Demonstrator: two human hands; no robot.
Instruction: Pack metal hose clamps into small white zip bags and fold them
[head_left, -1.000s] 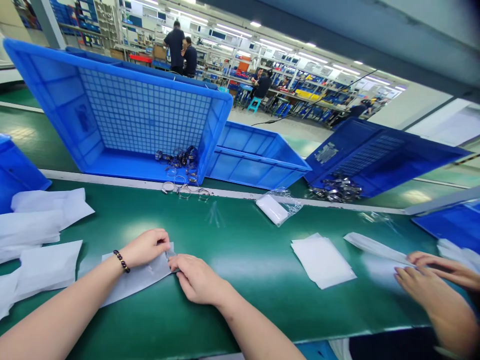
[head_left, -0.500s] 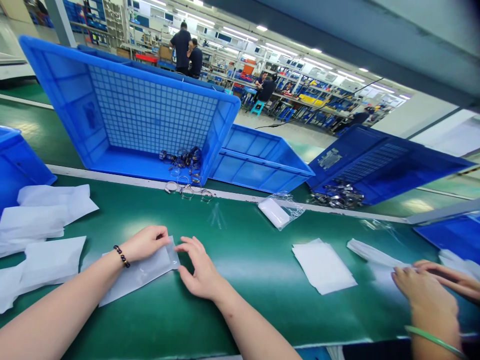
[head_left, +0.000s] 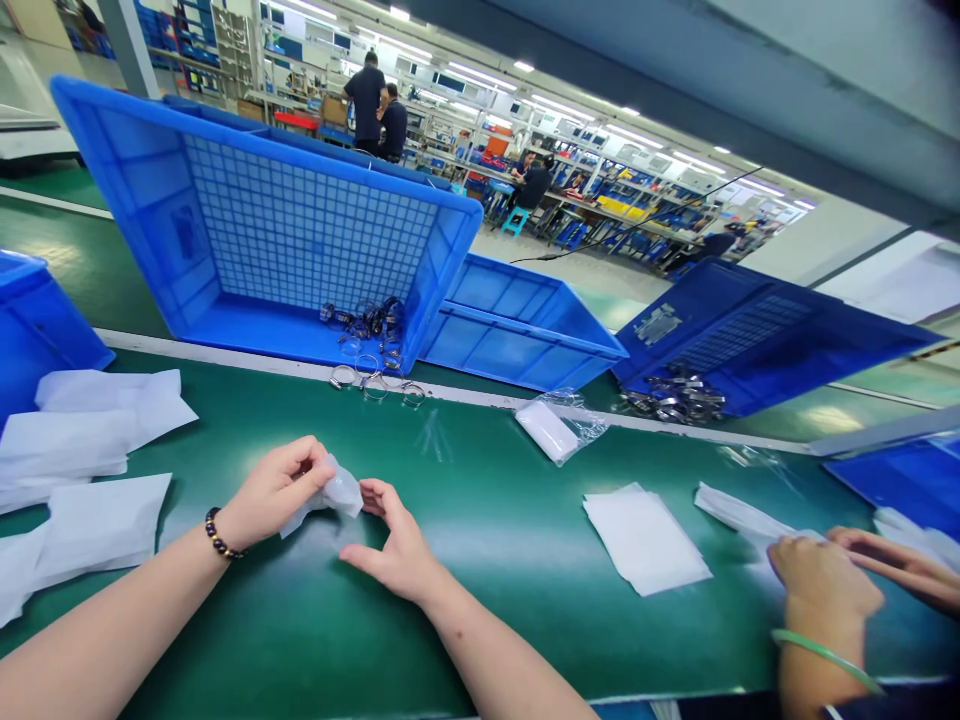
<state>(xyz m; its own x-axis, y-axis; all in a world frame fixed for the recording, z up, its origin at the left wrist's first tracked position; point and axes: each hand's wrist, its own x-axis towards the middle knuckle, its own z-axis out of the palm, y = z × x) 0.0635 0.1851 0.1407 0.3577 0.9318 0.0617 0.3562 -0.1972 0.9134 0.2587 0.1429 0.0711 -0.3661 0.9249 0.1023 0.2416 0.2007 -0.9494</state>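
My left hand (head_left: 276,492) has thumb and fingers pinched together on a white translucent bag (head_left: 343,488); its free corner sticks out to the right, past my fingertips, and the rest is partly hidden under my hand. Bag sits over the left half of the green tabletop (head_left: 495,630), about midway between near and far edges. My right hand (head_left: 397,545) is open, thumb well apart from the fingers, fingertips right at the bag's right end; can't tell if they touch. White packets (head_left: 109,520) lie along the tabletop's left edge. At the far edge: metal ring clamps (head_left: 375,385) just in front of a tipped blue crate (head_left: 300,220) with more clamps inside, and farther right a clear bag with a white block (head_left: 547,430). Stack of white sheets (head_left: 649,540) lies right of centre, between me and a co-worker's hands (head_left: 825,580) at the right edge.
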